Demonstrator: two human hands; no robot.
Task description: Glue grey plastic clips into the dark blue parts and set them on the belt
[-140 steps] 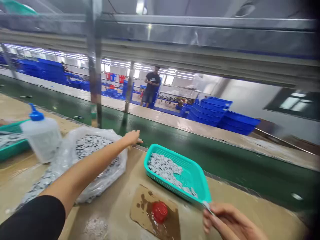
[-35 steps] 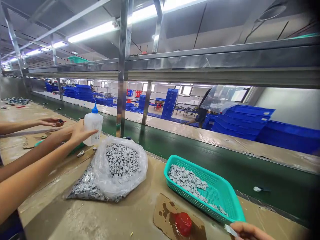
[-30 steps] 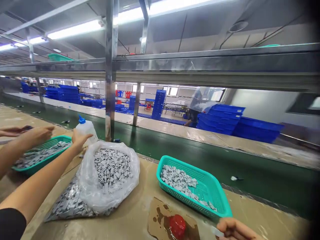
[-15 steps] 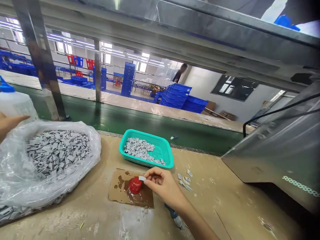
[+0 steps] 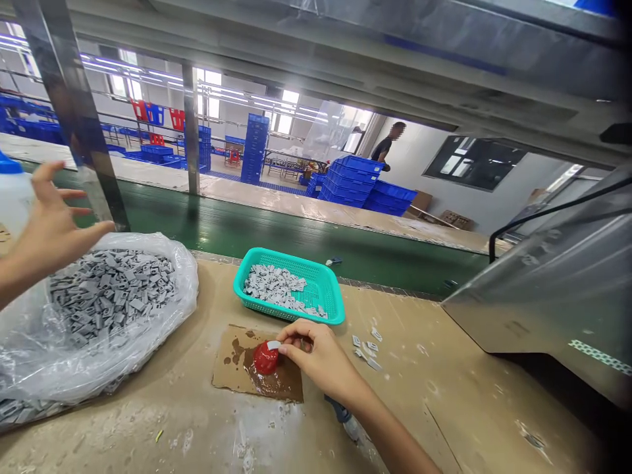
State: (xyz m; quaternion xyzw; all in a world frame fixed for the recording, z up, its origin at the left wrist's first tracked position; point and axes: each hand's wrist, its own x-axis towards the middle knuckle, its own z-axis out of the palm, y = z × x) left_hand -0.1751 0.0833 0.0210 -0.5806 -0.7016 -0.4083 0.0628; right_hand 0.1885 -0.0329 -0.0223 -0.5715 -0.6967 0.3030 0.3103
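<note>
My right hand (image 5: 316,352) pinches a small light-grey plastic piece (image 5: 273,345) between thumb and fingers, at the upper edge of a wet red dome-shaped lump (image 5: 265,360). The lump sits on a stained cardboard square (image 5: 228,380) with dark wet patches. Over the near side of a clear plastic bag (image 5: 185,289) full of grey plastic pieces (image 5: 123,289), my left hand (image 5: 54,230) hangs with fingers spread and nothing in it. Beside that hand stands a white bottle with a blue cap (image 5: 12,191), partly cut off by the frame.
A teal basket (image 5: 323,289) holding more grey pieces stands behind the cardboard. Several loose pieces (image 5: 371,349) lie right of my right hand. A green conveyor belt (image 5: 276,240) runs behind the table. Metal posts, a sheet-metal housing (image 5: 553,276), stacked blue crates (image 5: 350,181) and a person (image 5: 388,145) are beyond.
My left hand has come further into view from the left edge, rising with fingers spread. The grey piece in my right hand has moved slightly left and up, onto the red lump.
</note>
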